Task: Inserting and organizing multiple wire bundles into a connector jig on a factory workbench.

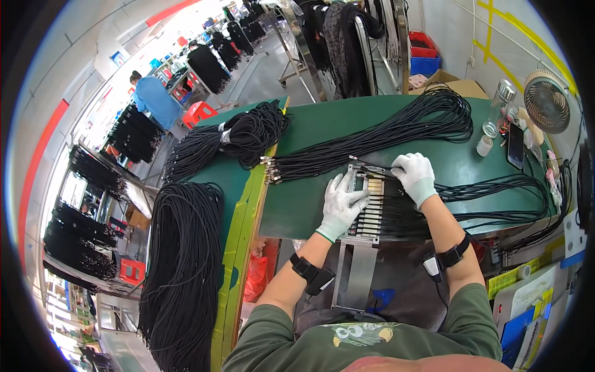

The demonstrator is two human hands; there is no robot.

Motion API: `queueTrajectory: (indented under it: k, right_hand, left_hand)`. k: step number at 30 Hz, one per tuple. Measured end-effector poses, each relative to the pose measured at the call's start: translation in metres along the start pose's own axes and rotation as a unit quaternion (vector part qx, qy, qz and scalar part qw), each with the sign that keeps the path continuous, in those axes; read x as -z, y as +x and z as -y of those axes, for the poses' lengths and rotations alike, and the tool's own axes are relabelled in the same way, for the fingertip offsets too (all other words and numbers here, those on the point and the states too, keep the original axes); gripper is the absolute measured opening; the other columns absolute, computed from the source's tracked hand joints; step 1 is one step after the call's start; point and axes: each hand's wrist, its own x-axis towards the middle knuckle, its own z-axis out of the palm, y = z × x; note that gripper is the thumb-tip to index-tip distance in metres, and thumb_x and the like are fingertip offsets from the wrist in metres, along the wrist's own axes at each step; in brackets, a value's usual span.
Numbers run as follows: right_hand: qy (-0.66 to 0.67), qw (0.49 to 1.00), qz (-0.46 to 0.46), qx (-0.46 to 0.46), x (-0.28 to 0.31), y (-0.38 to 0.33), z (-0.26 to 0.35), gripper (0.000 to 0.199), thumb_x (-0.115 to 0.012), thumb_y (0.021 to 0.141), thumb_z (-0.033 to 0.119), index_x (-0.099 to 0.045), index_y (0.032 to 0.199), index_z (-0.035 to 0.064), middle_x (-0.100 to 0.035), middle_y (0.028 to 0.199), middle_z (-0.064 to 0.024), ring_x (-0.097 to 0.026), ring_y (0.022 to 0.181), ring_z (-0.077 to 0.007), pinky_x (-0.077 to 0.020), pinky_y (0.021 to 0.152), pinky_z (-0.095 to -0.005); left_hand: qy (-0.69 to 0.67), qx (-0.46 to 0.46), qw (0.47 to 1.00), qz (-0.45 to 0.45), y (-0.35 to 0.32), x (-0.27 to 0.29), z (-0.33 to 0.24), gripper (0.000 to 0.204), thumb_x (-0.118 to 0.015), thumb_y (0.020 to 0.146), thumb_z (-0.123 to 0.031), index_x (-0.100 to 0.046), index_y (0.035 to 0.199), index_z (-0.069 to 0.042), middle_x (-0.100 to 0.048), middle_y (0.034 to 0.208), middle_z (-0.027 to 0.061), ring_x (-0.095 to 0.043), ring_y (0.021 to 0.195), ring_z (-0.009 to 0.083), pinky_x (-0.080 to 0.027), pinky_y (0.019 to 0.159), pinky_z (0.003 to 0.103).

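A metal fixture (370,238) stands at the table's near edge, with several black cable ends laid side by side in its slots. My left hand (341,204), in a white glove, rests over the fixture's left side with thumb and fingers apart. My right hand (414,176), gloved too, is closed on a black cable (374,165) above the fixture's far end. That cable's connector tip points left, beyond my left fingertips. More black cables (496,189) trail from the fixture to the right across the green table (328,127).
A long cable bundle (372,136) lies behind the fixture, its connectors at a yellow strip (245,248). Coiled cables (248,133) and a hanging cable bundle (180,266) are left. A phone (515,146), glass bottle (496,111) and fan (546,102) stand right. A person in blue (156,102) is far left.
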Motion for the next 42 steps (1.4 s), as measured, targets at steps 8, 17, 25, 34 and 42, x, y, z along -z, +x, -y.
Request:
queueTrajectory:
  k: [8,17,25,34,42]
  right_hand:
    - [0.165,0.978,0.105,0.077,0.014,-0.007,-0.006,0.018,-0.075,0.076,0.025,-0.072,0.089,0.0141,-0.07,0.084,-0.0063,-0.063,0.086,-0.0302,-0.05,0.079,-0.0414]
    - [0.159,0.973,0.042,0.165,0.006,-0.018,0.047,0.018,-0.074,0.076,0.027,-0.072,0.087,0.0131,-0.07,0.081,-0.0074,-0.064,0.082,-0.031,-0.0499,0.077,-0.0417]
    - [0.119,0.979,0.048,0.16,-0.001,-0.017,0.035,0.014,-0.073,0.077,0.027,-0.072,0.083,0.0136,-0.068,0.078,-0.009,-0.064,0.079,-0.0309,-0.0499,0.074,-0.0416]
    - [0.172,0.971,0.012,0.167,-0.004,-0.024,0.046,0.014,-0.073,0.078,0.026,-0.072,0.083,0.0128,-0.068,0.079,-0.009,-0.064,0.081,-0.032,-0.0509,0.074,-0.0433]
    - [0.111,0.988,0.05,0.096,-0.003,-0.015,0.009,0.011,-0.071,0.077,0.025,-0.07,0.081,0.0138,-0.068,0.08,-0.0052,-0.063,0.087,-0.0289,-0.0488,0.077,-0.0419]
  left_hand:
    - [-0.215,0.07,0.963,-0.147,-0.002,-0.008,0.015,0.021,-0.07,0.086,-0.026,-0.069,0.092,-0.005,-0.068,0.115,0.0146,-0.056,0.118,0.0358,-0.043,0.102,0.044]
    - [-0.213,0.029,0.969,-0.125,-0.003,-0.001,0.007,0.018,-0.072,0.086,-0.022,-0.068,0.091,-0.005,-0.068,0.114,0.0123,-0.055,0.12,0.032,-0.043,0.103,0.042]
    - [-0.234,0.074,0.962,-0.115,-0.006,0.0,0.015,0.017,-0.071,0.087,-0.02,-0.068,0.09,-0.004,-0.066,0.119,0.0146,-0.054,0.121,0.0332,-0.042,0.104,0.042]
    - [-0.181,-0.035,0.971,-0.153,-0.005,-0.004,0.011,0.015,-0.069,0.088,-0.02,-0.069,0.088,-0.005,-0.065,0.121,0.0129,-0.055,0.119,0.0313,-0.042,0.103,0.041]
    - [-0.112,0.094,0.977,-0.156,-0.002,-0.002,0.012,0.021,-0.064,0.092,-0.021,-0.072,0.1,-0.003,-0.067,0.118,0.0148,-0.058,0.115,0.0294,-0.045,0.101,0.038]
